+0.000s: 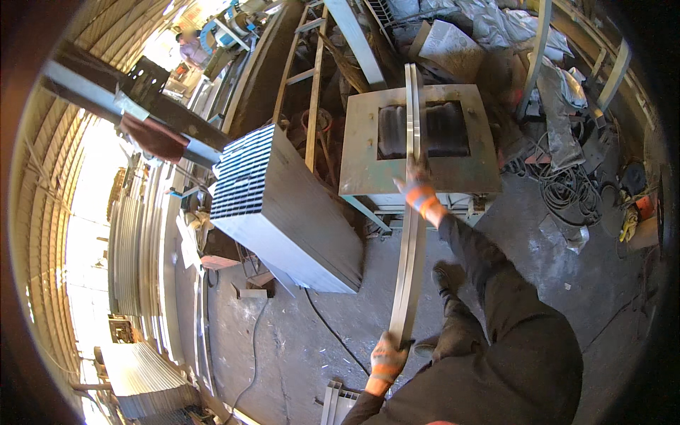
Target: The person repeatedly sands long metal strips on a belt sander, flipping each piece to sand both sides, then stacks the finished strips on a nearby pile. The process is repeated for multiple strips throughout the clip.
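Note:
A long silvery metal profile bar (406, 273), apparently two lengths side by side, runs from near my body up across a grey metal stand. My left hand (387, 359), in a grey and orange glove, grips its near end. Further along, my right hand (423, 193), gloved alike and slightly blurred, is wrapped round the bar with the thumb out to the left. The bar's far part passes above the stand's flat top (368, 164) and its dark rectangular opening (453, 131). Whether the bar touches that top I cannot tell.
Left of the bar stands a tall bundle of metal profiles (297, 219). Cables (329, 329) lie across the floor, and a coiled hose (572, 198) sits at the right. A ladder-like frame (301, 78) leans behind. Another person (191, 51) is far back left.

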Available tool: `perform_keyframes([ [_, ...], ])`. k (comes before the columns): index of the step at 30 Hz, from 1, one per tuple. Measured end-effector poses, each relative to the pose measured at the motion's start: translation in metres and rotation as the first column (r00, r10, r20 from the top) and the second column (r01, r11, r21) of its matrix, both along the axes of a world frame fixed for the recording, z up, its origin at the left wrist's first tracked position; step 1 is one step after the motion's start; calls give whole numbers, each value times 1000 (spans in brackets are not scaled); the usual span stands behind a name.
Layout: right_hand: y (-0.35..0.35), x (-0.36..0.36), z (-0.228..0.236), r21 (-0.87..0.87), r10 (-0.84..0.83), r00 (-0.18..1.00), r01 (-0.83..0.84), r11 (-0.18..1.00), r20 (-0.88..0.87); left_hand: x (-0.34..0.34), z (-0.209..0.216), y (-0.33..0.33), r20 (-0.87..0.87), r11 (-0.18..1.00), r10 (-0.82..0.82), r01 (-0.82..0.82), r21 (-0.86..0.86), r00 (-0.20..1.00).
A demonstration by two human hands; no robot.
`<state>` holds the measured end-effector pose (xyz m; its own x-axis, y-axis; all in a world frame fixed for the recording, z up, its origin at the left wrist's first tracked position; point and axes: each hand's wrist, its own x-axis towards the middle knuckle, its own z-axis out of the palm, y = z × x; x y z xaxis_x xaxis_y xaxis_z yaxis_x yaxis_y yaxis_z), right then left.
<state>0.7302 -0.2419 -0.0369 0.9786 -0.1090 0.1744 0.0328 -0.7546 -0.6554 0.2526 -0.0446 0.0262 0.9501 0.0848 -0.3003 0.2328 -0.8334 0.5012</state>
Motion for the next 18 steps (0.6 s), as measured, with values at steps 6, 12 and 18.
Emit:
perform_keyframes([
  [6,-60,239,-4,-451,-240,969,242,859,63,221,12,-81,164,990,-77,56,128,983],
  [12,-72,241,-22,-370,-219,973,180,912,-67,226,9,-85,127,996,-56,46,80,990],
  [18,-31,105,5,-112,-131,991,133,985,29,111,12,-43,168,993,-55,36,115,984],
])
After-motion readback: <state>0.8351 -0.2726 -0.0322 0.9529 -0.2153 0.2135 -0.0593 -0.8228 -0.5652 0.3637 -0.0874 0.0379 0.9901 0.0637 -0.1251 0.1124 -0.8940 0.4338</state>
